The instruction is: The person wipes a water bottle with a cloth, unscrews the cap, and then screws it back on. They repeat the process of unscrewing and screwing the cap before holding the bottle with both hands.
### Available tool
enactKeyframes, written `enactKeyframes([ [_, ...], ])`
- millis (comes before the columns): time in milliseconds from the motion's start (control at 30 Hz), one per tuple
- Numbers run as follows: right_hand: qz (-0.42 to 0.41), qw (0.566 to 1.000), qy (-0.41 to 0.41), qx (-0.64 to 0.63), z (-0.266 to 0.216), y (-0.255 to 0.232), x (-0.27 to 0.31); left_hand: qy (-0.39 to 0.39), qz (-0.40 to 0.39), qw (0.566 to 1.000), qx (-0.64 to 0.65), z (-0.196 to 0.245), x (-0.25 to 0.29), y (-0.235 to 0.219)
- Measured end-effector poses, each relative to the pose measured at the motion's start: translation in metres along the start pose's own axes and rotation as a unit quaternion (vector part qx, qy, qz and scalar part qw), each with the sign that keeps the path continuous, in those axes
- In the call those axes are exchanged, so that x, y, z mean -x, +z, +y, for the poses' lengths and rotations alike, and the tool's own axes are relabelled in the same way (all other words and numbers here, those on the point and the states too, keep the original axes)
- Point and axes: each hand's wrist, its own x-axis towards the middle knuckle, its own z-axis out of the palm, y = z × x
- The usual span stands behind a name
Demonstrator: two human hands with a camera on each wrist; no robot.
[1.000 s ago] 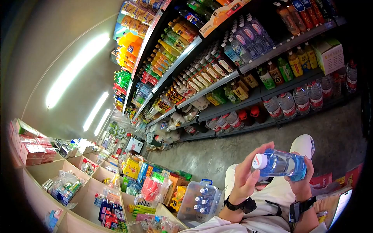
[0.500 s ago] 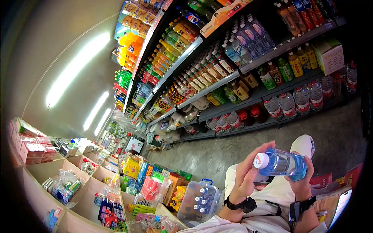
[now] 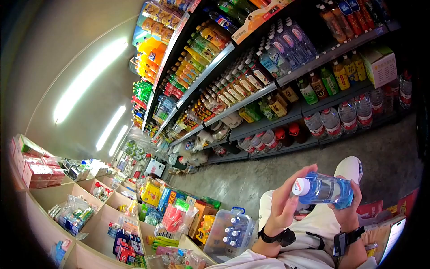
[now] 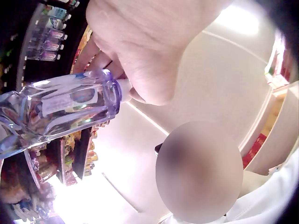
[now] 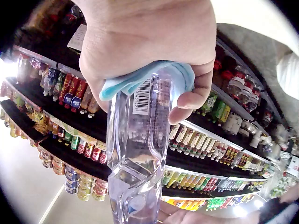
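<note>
A clear, bluish plastic bottle [image 3: 324, 188] with a white cap [image 3: 301, 186] lies tilted on its side between both hands, above the lap. My left hand [image 3: 283, 204] holds it at the cap end, its fingers behind the neck and the thumb beside the cap. In the left wrist view the palm partly hides the cap [image 4: 124, 90]. Around the bottle's base, my right hand [image 3: 348, 214] grips a folded light-blue cloth [image 5: 140, 80]. A barcode label [image 5: 142, 97] shows just past the cloth in the right wrist view.
A clear plastic bin [image 3: 228, 251] with several capped bottles [image 3: 234, 232] stands left of the legs. Wooden compartments [image 3: 101, 228] with packaged goods line the left. Long drink shelves [image 3: 286, 119] run across the back. A lit screen [image 3: 393, 238] is at the right.
The bottle's cap has shifted very slightly to the right, and the print on it has turned. Both hands stay in nearly the same place on the bottle.
</note>
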Motion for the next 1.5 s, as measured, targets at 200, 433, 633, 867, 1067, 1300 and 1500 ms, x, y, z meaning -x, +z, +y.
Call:
enactKeyframes([
  [200,-0.010,1.000,-0.003,-0.008,0.0000,0.0012,0.0001,0.016,0.002,1.000,-0.010,0.0002,0.0002,0.0014],
  [433,-0.004,1.000,-0.002,-0.015,0.0004,0.0008,-0.0006,0.009,-0.006,1.000,-0.019,0.0033,0.0007,0.0013],
  [633,-0.004,1.000,-0.002,-0.018,0.0010,0.0006,-0.0014,-0.005,-0.003,1.000,-0.012,0.0040,0.0007,0.0020],
  [867,-0.017,1.000,0.003,-0.018,0.0011,-0.0034,-0.0019,-0.005,0.001,1.000,0.004,0.0007,0.0013,0.0015],
  [1067,-0.010,1.000,0.003,-0.017,0.0003,-0.0013,-0.0001,-0.001,0.002,1.000,0.014,-0.0010,0.0013,0.0011],
  [1300,-0.009,1.000,0.007,-0.014,0.0010,-0.0031,-0.0003,0.008,-0.005,1.000,-0.008,-0.0007,0.0019,0.0000],
  [1500,-0.006,1.000,-0.006,-0.005,0.0009,0.0004,0.0008,0.005,-0.004,1.000,-0.017,0.0032,0.0012,0.0024],
])
